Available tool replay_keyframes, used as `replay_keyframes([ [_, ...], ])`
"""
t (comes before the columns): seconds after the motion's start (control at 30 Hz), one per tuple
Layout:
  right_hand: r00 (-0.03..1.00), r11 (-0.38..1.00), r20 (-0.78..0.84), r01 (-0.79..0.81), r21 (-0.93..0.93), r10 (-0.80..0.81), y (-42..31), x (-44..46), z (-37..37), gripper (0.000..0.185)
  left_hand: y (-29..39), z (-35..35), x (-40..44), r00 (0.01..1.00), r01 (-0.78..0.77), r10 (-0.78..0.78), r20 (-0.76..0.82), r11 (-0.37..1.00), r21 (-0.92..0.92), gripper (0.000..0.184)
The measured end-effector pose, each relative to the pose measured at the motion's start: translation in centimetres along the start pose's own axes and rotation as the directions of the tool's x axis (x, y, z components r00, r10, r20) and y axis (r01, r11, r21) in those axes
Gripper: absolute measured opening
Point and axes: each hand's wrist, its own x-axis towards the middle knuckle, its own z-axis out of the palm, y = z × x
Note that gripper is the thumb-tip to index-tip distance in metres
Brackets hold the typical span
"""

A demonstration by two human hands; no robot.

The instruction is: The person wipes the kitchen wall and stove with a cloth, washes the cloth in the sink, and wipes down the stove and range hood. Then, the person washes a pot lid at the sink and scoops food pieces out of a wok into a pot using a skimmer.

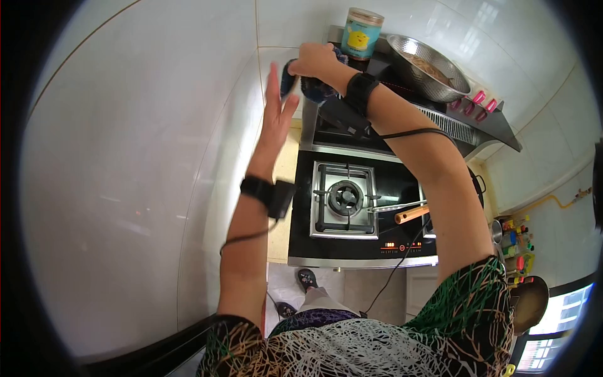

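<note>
My right hand (316, 61) grips a dark blue cloth (319, 90) at the left end of the range hood's top. Folds of the cloth hang below and to the side of my fingers. Just left of it, my left hand (276, 110) is raised beside the tiled wall with fingers stretched out and nothing in them. Part of the cloth shows behind its fingertips; whether they touch it I cannot tell. A blue canister (362, 34) with a yellow picture stands to the right of my right hand.
A perforated metal basin (428, 69) with something brown inside rests on the hood, near several pink-handled items (479, 97). Below are a gas burner (345, 198), metal tongs (396, 207) and a wooden handle (411, 214). Cables hang from both wrist straps.
</note>
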Motion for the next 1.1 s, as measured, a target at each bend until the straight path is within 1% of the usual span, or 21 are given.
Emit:
replay_keyframes([
  [0.07, 0.878, 0.859, -0.115, 0.479, 0.18, -0.465, 3.9, 0.4, 0.3, 0.035, -1.6, 0.9, 4.1, 0.988, 0.055, -0.037, 0.149, 0.992, -0.115, 0.086],
  [0.13, 0.619, 0.597, -0.286, 0.784, 0.169, -0.731, 6.0, 0.1, 0.2, 0.029, -4.6, 0.1, 5.5, 0.966, 0.161, -0.124, 0.226, 0.975, -0.153, 0.093],
  [0.17, 0.809, 0.781, -0.325, 0.573, 0.249, -0.49, 5.3, -0.2, -0.5, 0.029, -4.7, 0.4, 5.8, 0.951, 0.187, -0.169, 0.261, 0.981, -0.048, 0.093],
  [0.2, 0.92, 0.886, -0.336, 0.317, 0.338, -0.201, 3.2, -1.2, -0.9, 0.03, -4.4, 0.6, 6.3, 0.932, 0.206, -0.214, 0.291, 0.977, 0.06, 0.093],
  [0.23, 0.943, 0.901, -0.315, 0.04, 0.433, 0.11, 1.8, -2.2, -1.0, 0.032, -4.4, 0.7, 7.1, 0.911, 0.219, -0.264, 0.318, 0.961, 0.172, 0.093],
  [0.27, 0.732, 0.882, -0.677, 0.269, 0.386, 0.073, 1.7, -3.5, 0.6, 0.033, -6.2, 0.8, 8.4, 0.928, 0.124, -0.16, 0.337, 0.984, 0.128, 0.09],
  [0.3, 0.389, 0.859, -0.919, 0.449, 0.246, 0.059, 1.6, -5.1, 2.2, 0.033, -6.2, 0.8, 9.0, 0.912, -0.013, -0.133, 0.389, 0.936, 0.351, 0.09],
  [0.33, 0.402, 0.813, -0.915, 0.529, 0.245, 0.015, 1.5, -7.9, 2.7, 0.032, -5.3, 0.5, 9.3, 0.89, -0.163, -0.112, 0.441, 0.825, 0.54, 0.091],
  [0.4, 0.494, 0.746, -0.866, 0.604, 0.28, -0.075, 2.2, -12.5, 4.4, 0.029, -1.8, 1.6, 9.8, 0.914, -0.154, -0.149, 0.378, 0.733, 0.663, 0.087],
  [0.5, 0.711, 0.708, -0.685, 0.565, 0.423, -0.158, 3.4, -16.9, 9.8, 0.025, -1.8, 1.4, 12.4, 0.818, -0.051, -0.204, 0.538, 0.905, 0.422, 0.075],
  [0.53, 0.782, 0.704, -0.616, 0.491, 0.513, -0.096, 3.7, -17.8, 11.4, 0.022, -2.4, 1.3, 13.0, 0.794, 0.162, -0.308, 0.524, 0.938, 0.306, 0.06],
  [0.63, 0.912, 0.64, -0.406, 0.284, 0.714, 0.049, 4.6, -20.1, 14.9, 0.021, -8.4, 0.5, 14.6, 0.773, 0.537, -0.508, 0.38, 0.843, 0.035, 0.043],
  [0.67, 0.941, 0.603, -0.327, 0.211, 0.769, 0.087, 4.8, -21.1, 15.7, 0.021, -9.1, 0.6, 13.9, 0.906, -0.054, -0.058, 0.419, 0.966, 0.252, 0.03],
  [0.7, 0.946, 0.605, -0.302, 0.174, 0.777, 0.115, 5.0, -21.9, 16.1, 0.02, -9.7, 1.1, 14.1, 0.914, 0.152, -0.167, 0.369, 0.986, 0.07, 0.028],
  [0.77, 0.953, 0.607, -0.251, 0.101, 0.788, 0.167, 5.4, -23.4, 16.4, 0.019, -11.8, 2.3, 15.4, 0.858, 0.494, -0.398, 0.325, 0.811, -0.313, 0.026],
  [0.8, 0.956, 0.587, -0.225, 0.075, 0.806, 0.188, 5.5, -24.4, 16.9, 0.019, -13.3, 2.3, 16.1, 0.798, 0.582, -0.524, 0.299, 0.798, -0.155, 0.027],
  [0.87, 0.957, 0.585, -0.175, 0.007, 0.811, 0.23, 5.8, -26.3, 17.6, 0.019, -16.0, 2.1, 16.4, 0.73, 0.665, -0.616, 0.296, 0.74, -0.098, 0.026],
  [0.93, 0.961, 0.583, -0.09, -0.083, 0.808, 0.261, 5.9, -28.2, 18.0, 0.019, -16.6, 2.3, 15.6, 0.675, 0.728, -0.695, 0.249, 0.682, -0.07, 0.026],
  [1.0, 0.961, 0.565, -0.026, -0.14, 0.813, 0.275, 6.0, -30.0, 18.9, 0.018, -21.8, 2.6, 12.7, 0.922, 0.368, -0.342, 0.179, 0.92, -0.134, 0.027],
  [1.07, 0.95, 0.554, -0.027, -0.157, 0.817, 0.31, 6.0, -31.1, 20.0, 0.016, -29.4, 3.8, 9.8, 0.824, 0.46, -0.566, -0.023, 0.694, -0.554, 0.034],
  [1.1, 0.951, 0.542, -0.013, -0.165, 0.824, 0.309, 5.9, -31.5, 20.7, 0.016, -33.0, 4.2, 8.3, 0.761, 0.445, -0.608, -0.224, 0.742, -0.502, 0.036],
])
